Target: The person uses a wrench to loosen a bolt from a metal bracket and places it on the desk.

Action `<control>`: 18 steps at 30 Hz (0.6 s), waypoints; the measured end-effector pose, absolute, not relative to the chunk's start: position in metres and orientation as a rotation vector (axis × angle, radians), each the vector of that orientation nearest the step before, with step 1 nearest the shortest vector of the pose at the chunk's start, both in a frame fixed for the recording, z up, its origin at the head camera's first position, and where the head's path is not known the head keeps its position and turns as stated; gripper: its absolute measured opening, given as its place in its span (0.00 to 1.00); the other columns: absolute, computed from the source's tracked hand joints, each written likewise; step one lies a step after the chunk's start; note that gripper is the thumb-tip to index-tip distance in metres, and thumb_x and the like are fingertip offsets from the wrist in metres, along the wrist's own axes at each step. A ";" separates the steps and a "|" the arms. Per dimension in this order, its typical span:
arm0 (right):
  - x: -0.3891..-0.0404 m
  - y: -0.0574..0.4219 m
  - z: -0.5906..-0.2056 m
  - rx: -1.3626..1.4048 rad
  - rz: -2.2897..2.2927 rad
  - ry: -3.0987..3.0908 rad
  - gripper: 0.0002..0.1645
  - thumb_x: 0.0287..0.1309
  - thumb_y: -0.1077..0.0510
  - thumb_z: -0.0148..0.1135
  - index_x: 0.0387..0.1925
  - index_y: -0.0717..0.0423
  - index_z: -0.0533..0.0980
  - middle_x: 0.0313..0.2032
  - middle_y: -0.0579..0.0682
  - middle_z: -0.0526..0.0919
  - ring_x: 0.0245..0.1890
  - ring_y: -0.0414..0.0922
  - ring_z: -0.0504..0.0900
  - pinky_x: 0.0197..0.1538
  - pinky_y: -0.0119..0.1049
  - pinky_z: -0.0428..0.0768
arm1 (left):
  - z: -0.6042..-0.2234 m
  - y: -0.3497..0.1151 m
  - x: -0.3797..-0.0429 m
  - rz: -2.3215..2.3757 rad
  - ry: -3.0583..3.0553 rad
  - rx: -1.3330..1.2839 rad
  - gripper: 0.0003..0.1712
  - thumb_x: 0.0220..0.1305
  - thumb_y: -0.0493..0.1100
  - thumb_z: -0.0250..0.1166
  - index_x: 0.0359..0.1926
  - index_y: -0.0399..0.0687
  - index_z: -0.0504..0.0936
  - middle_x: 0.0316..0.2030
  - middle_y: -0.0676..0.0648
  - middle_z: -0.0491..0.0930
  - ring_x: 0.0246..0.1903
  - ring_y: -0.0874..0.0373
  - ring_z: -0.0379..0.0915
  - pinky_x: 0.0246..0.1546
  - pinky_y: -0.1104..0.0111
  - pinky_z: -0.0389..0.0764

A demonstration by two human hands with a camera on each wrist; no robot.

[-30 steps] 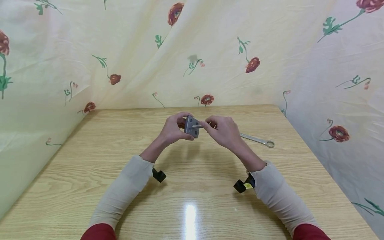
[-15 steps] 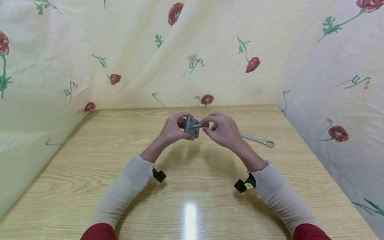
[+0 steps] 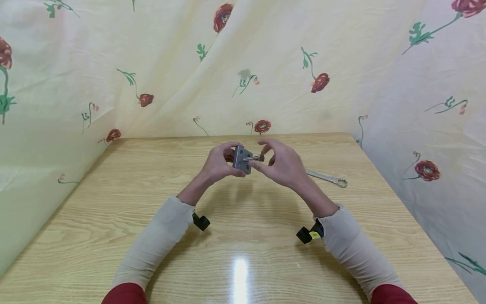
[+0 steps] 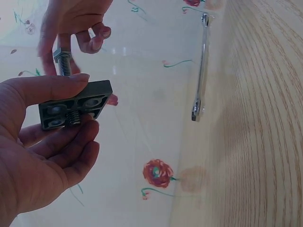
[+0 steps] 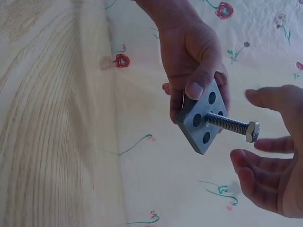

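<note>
A grey square plate point(image 5: 191, 135) with round holes is held up over the table by my left hand point(image 3: 219, 164), thumb on one face and fingers behind. Through its middle runs a hex bolt point(image 5: 229, 125), its head standing well out from the plate toward the right. The left wrist view shows the threaded end point(image 4: 73, 118) on the plate's recessed back. My right hand point(image 3: 282, 164) is spread around the bolt's head. In the right wrist view its thumb and fingers point(image 5: 265, 172) stand apart from the head, holding nothing.
A combination wrench point(image 3: 327, 176) lies on the wooden table point(image 3: 243, 228) to the right, partly hidden behind the right hand. Flowered cloth point(image 3: 171, 76) hangs behind the table and along both sides.
My right hand's thumb and finger, on the bolt a second ago, have spread off it, baring the bolt's head. The left hand and plate have stayed put.
</note>
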State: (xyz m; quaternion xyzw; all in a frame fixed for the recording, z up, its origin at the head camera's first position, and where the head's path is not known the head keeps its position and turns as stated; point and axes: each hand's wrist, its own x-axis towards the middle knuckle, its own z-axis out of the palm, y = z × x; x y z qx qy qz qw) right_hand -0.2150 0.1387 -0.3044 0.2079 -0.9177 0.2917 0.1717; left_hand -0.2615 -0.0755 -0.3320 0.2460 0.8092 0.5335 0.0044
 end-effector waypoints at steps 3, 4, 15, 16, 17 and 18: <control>-0.215 0.138 -0.304 0.512 0.860 -2.654 0.26 0.65 0.41 0.62 0.53 0.55 0.79 0.35 0.53 0.89 0.29 0.46 0.86 0.30 0.39 0.80 | -0.332 -0.075 -0.261 1.670 2.536 0.768 0.41 0.40 0.31 0.81 0.60 0.41 0.77 0.44 0.35 0.86 0.42 0.47 0.82 0.56 0.53 0.82; -0.215 0.138 -0.304 0.502 0.865 -2.663 0.24 0.67 0.40 0.60 0.50 0.55 0.81 0.32 0.52 0.89 0.28 0.46 0.85 0.29 0.38 0.78 | -0.332 -0.075 -0.261 1.670 2.536 0.765 0.41 0.40 0.31 0.81 0.60 0.41 0.77 0.44 0.35 0.86 0.42 0.47 0.82 0.56 0.53 0.81; -0.213 0.137 -0.302 0.569 0.850 -2.616 0.13 0.66 0.50 0.64 0.40 0.55 0.85 0.27 0.51 0.88 0.22 0.42 0.81 0.25 0.33 0.74 | -0.332 -0.074 -0.261 1.656 2.548 0.775 0.41 0.39 0.30 0.80 0.60 0.41 0.77 0.45 0.35 0.86 0.43 0.45 0.82 0.57 0.52 0.81; -0.213 0.137 -0.302 0.583 0.853 -2.606 0.12 0.65 0.50 0.65 0.40 0.55 0.85 0.28 0.51 0.88 0.22 0.42 0.82 0.25 0.33 0.75 | -0.332 -0.074 -0.261 1.657 2.547 0.775 0.42 0.39 0.30 0.80 0.60 0.41 0.77 0.45 0.35 0.86 0.43 0.45 0.82 0.57 0.52 0.81; -0.213 0.138 -0.302 0.598 0.860 -2.595 0.11 0.64 0.51 0.65 0.40 0.54 0.85 0.29 0.51 0.88 0.22 0.43 0.83 0.26 0.34 0.76 | -0.332 -0.074 -0.261 1.660 2.544 0.773 0.42 0.39 0.30 0.80 0.61 0.40 0.77 0.45 0.34 0.86 0.43 0.45 0.82 0.56 0.52 0.81; -0.213 0.138 -0.302 0.610 0.865 -2.585 0.11 0.64 0.52 0.66 0.40 0.54 0.85 0.31 0.52 0.88 0.23 0.43 0.84 0.26 0.34 0.77 | -0.332 -0.074 -0.261 1.661 2.544 0.772 0.42 0.40 0.30 0.80 0.61 0.39 0.76 0.45 0.34 0.86 0.43 0.45 0.82 0.56 0.52 0.82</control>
